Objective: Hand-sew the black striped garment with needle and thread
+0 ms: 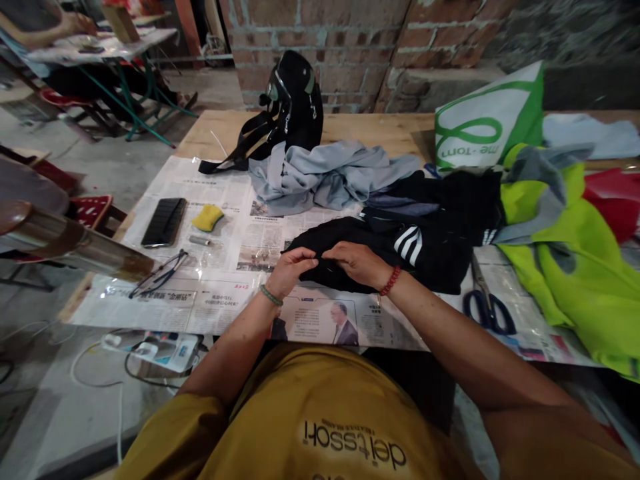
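Note:
A black garment (pixel 435 257) with white stripes lies on the newspaper-covered table in front of me. Both hands meet at its near left part. My left hand (pixel 294 269), with a green bead bracelet at the wrist, pinches the black cloth between thumb and fingers. Close beside it my right hand (pixel 361 263), wearing a red bead bracelet, is also closed in a pinch at the cloth. Whatever tiny thing may sit between its fingertips is too small to make out. To the right of the garment rest dark-handled scissors (pixel 487 310).
Behind the garment are grey cloth (pixel 330 177) and a black bag (pixel 295 100). A yellow sponge (pixel 207 217), dark phone (pixel 164 222), glasses (pixel 163 273) and bottle (pixel 85 243) stand or lie left. At right are a green-white bag (pixel 490 120) and neon clothing (pixel 575 253). Someone sits far left.

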Tool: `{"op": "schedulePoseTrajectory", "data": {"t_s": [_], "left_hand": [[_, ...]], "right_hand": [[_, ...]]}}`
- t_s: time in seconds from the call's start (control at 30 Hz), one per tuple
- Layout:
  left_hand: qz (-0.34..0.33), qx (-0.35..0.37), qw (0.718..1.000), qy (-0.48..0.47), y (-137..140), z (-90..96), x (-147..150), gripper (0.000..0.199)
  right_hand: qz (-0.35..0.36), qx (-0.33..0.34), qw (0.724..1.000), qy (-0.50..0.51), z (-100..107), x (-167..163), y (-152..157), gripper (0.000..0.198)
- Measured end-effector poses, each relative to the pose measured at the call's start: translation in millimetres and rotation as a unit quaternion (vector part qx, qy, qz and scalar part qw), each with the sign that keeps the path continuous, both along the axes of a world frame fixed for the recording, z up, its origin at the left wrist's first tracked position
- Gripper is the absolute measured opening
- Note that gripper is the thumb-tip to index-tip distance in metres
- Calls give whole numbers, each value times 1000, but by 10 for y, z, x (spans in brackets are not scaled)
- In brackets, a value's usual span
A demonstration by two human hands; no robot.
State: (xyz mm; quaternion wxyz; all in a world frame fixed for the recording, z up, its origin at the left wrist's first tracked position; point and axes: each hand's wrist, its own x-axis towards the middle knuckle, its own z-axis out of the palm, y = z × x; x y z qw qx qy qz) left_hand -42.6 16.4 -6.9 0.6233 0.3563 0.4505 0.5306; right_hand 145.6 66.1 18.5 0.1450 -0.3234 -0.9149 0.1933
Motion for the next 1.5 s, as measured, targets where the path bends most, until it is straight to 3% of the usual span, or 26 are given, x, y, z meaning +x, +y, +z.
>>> {"op": "schedulePoseTrajectory", "data": {"t_s": [0.33, 0.5, 0.6, 0.73, 0.83, 1.13, 1.3, 1.5], "left_hand": [[-13, 12, 1000, 4, -10, 9, -4, 24], [-26, 21, 999, -1, -14, 5, -19, 26], [-30, 25, 999, -9, -21, 22, -32, 27], [-42, 32, 998, -19, -34, 36, -40, 26], [-61, 33, 998, -10, -36, 29, -40, 25], [-58, 24, 998, -31, -41, 55, -46, 26], [-69, 30, 997, -32, -41, 41, -50, 24], [-99, 52, 994, -2, -41, -16, -76, 20]], "right_hand": [[25, -31, 998, 50, 3, -18, 11, 42], [-21, -142, 980, 137, 50, -46, 2, 31], [-72, -292, 930, 212, 88, -47, 25, 18], [-99, -456, 836, 290, 161, -45, 52, 25], [-109, -509, 793, 316, 218, -81, 30, 25], [-116, -585, 727, 341, 198, -148, -9, 21], [-111, -605, 715, 331, 189, -135, 2, 25], [-133, -551, 764, 308, 145, -211, -34, 26]]}}
